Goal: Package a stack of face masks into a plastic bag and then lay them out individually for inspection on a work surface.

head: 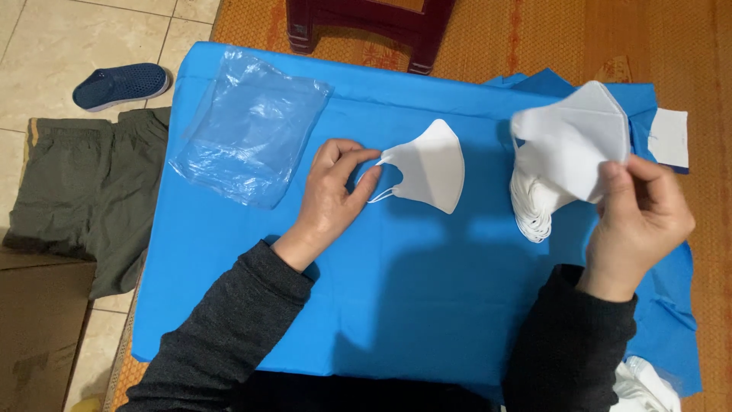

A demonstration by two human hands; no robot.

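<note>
Pinching the ear loop of 1 white mask (pixel 431 166) flat on the blue table (pixel 427 290), your left hand (pixel 335 191) is closed on it. Your right hand (pixel 637 214) grips 1 mask (pixel 572 145) above the stack (pixel 534 202).

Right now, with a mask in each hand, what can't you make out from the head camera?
- How many masks are in the stack: the mask in the right hand covers most of it.
- The left hand pinches an ear loop of the single mask; the second loop is out of sight.
- White item at bottom right: cut off by the frame edge.
- Whether the clear plastic bags hold anything: too see-through to tell.
</note>
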